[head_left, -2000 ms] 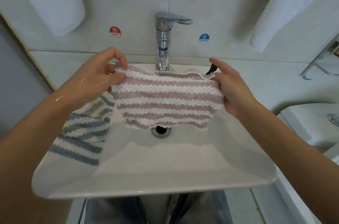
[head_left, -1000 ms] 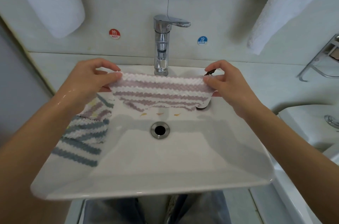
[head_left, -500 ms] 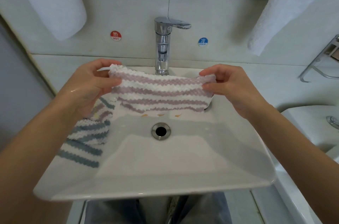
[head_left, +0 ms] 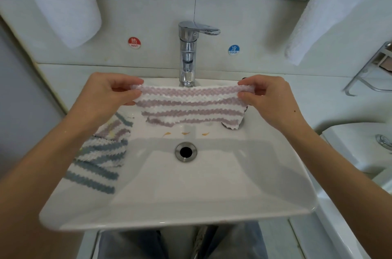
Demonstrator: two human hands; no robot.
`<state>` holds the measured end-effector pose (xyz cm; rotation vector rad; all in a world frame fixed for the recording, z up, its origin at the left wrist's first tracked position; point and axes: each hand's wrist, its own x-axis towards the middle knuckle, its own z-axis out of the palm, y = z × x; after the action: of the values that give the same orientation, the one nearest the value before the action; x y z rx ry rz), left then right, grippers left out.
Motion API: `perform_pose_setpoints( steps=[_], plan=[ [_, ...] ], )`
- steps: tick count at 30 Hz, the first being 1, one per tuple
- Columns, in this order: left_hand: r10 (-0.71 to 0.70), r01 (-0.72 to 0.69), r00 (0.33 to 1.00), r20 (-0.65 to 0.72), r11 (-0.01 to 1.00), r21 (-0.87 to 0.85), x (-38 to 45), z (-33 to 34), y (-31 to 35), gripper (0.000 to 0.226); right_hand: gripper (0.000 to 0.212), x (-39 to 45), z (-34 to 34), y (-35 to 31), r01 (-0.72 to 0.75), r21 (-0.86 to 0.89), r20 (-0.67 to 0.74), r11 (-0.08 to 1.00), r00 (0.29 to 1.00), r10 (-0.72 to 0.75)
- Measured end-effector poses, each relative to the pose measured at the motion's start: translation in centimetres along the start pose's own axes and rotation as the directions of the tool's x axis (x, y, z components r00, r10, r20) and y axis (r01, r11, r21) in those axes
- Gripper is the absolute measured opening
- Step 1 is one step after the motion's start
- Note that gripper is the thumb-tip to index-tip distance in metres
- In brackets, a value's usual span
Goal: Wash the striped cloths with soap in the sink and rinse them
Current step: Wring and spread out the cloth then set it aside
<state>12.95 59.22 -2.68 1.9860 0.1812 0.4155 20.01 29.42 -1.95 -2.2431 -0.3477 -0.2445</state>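
A pink-and-white striped cloth [head_left: 191,106] is stretched flat over the back of the white sink [head_left: 174,212], just under the chrome faucet [head_left: 187,55]. My left hand [head_left: 108,95] pinches its left top corner and my right hand [head_left: 269,97] pinches its right top corner. The cloth's lower edge hangs loosely above the basin. More striped cloths, one with blue-grey stripes [head_left: 99,163], lie draped over the sink's left side. No water runs from the faucet.
The drain [head_left: 186,152] is open in the middle of the basin. White towels [head_left: 63,4] hang on the wall left and right. Hot and cold stickers flank the faucet. A metal rack [head_left: 373,72] is at the right, and a second white fixture [head_left: 356,148] lies lower right.
Both hands lifted the pink striped cloth from hanging over the drain to the back of the sink and pulled it taut, with the right hand moving outward.
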Motion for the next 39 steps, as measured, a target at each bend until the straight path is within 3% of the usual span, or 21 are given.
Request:
perform_pose_setpoints(
  steps=[3,5,8,10,12,14,19,24,26,29,32,36,39],
  plan=[
    [0.0,-0.003,1.0,0.016,0.99,0.138,0.0,-0.1,0.1,0.025,0.006,-0.3,-0.2,-0.3,0.046,-0.043,0.023,0.998,0.999,-0.045],
    [0.042,-0.038,0.999,-0.011,0.966,0.257,-0.1,-0.1,0.1,0.015,0.011,-0.5,-0.4,-0.6,0.074,-0.054,0.028,0.996,0.997,-0.073],
    [0.08,-0.067,0.996,-0.028,0.946,0.318,-0.3,-0.1,0.5,0.003,0.016,-0.7,-0.7,-0.8,0.014,0.051,0.102,0.999,0.995,-0.019],
    [0.01,-0.007,1.0,-0.011,0.966,0.258,-0.1,-0.5,0.7,0.004,0.003,-0.5,-1.1,-0.4,-0.136,0.25,0.231,0.959,0.97,0.078],
    [-0.112,0.098,0.989,0.095,0.985,0.139,0.1,-0.8,0.8,0.005,0.01,-0.4,-1.5,0.0,-0.28,0.426,0.365,0.86,0.923,0.12],
    [-0.196,0.19,0.962,0.193,0.981,0.047,0.3,-0.7,0.8,0.008,0.018,-0.4,-1.5,0.2,-0.352,0.448,0.424,0.822,0.893,0.152],
    [-0.333,0.341,0.917,0.222,0.94,0.003,0.9,0.4,-0.2,0.013,0.006,-0.3,0.0,0.5,-0.425,0.38,0.309,0.821,0.896,0.32],
    [-0.39,0.437,0.893,0.226,0.873,-0.217,0.4,2.3,-0.5,0.015,0.02,-0.5,1.5,0.8,-0.474,0.459,0.243,0.751,0.881,0.407],
    [-0.385,0.435,0.895,0.226,0.864,-0.252,-0.1,3.4,-0.4,0.015,0.025,-0.8,2.3,0.6,-0.471,0.478,0.23,0.741,0.881,0.412],
    [-0.358,0.409,0.908,0.217,0.87,-0.276,-1.2,5.7,0.4,0.014,0.012,-1.5,3.7,-0.3,-0.452,0.509,0.227,0.732,0.891,0.393],
    [-0.296,0.351,0.932,0.211,0.882,-0.314,-2.4,8.1,1.6,0.01,0.013,-2.1,5.3,-1.1,-0.388,0.478,0.19,0.788,0.922,0.338],
    [-0.149,0.196,0.972,0.183,0.942,-0.272,-3.2,9.8,2.0,0.009,0.01,-3.1,6.8,-2.1,-0.216,0.421,0.116,0.881,0.976,0.184],
    [0.018,0.023,0.976,0.217,0.982,-0.187,-3.5,9.9,1.9,0.012,0.006,-3.9,6.9,-2.7,-0.165,0.467,0.124,0.869,0.985,0.121]
  ],
)
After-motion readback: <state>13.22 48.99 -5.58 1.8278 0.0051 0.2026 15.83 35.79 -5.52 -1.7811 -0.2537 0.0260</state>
